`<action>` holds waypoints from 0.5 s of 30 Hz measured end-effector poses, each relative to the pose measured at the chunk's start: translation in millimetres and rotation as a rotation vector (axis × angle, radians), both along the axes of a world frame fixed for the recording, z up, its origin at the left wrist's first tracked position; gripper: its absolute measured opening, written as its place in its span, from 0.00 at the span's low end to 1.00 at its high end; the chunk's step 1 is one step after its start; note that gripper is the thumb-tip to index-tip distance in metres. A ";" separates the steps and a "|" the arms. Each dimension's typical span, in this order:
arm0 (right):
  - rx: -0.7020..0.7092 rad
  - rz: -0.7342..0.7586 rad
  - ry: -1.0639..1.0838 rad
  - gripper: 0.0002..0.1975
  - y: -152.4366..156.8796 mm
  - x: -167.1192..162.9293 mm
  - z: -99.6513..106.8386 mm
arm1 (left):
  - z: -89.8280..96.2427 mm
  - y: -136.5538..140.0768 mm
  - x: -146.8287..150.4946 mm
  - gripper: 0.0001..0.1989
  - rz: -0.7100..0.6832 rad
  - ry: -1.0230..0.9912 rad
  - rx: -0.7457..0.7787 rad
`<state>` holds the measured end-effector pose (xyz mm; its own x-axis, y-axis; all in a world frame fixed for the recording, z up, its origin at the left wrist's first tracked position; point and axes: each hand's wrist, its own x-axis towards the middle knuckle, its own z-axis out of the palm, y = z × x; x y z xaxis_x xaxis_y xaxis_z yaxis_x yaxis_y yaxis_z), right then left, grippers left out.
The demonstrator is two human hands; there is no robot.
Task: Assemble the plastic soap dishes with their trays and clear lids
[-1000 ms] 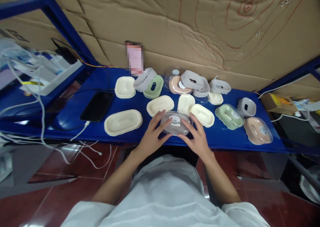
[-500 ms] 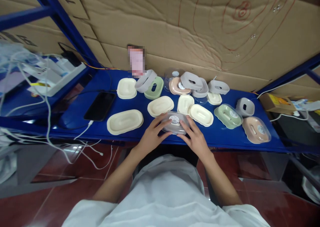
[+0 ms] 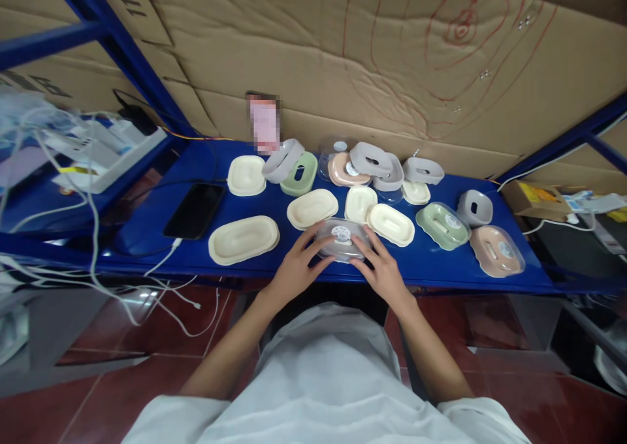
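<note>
At the near edge of the blue table (image 3: 431, 271), in the head view, the left hand (image 3: 298, 264) and the right hand (image 3: 385, 273) hold a grey case with a clear cover (image 3: 337, 251) between them, each partly curled, with spread fingers on its top and ends and thumbs along its near side. Just beyond it lie an oval cream tray (image 3: 312, 209), a squarish cream tray (image 3: 361, 202) and a long cream tray (image 3: 390, 225), while a green case (image 3: 439, 228) and a pink case (image 3: 496, 253) sit to the right and a black phone (image 3: 194, 210) lies well to the left.
</note>
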<state>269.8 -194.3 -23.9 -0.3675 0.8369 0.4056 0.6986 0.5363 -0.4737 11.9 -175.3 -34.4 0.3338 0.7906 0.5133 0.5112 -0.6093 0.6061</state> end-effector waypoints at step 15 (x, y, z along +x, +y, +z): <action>0.248 -0.284 -0.035 0.35 2.9 59.9 42.6 | 11.4 -3.6 -0.7 0.30 0.007 -0.148 -0.088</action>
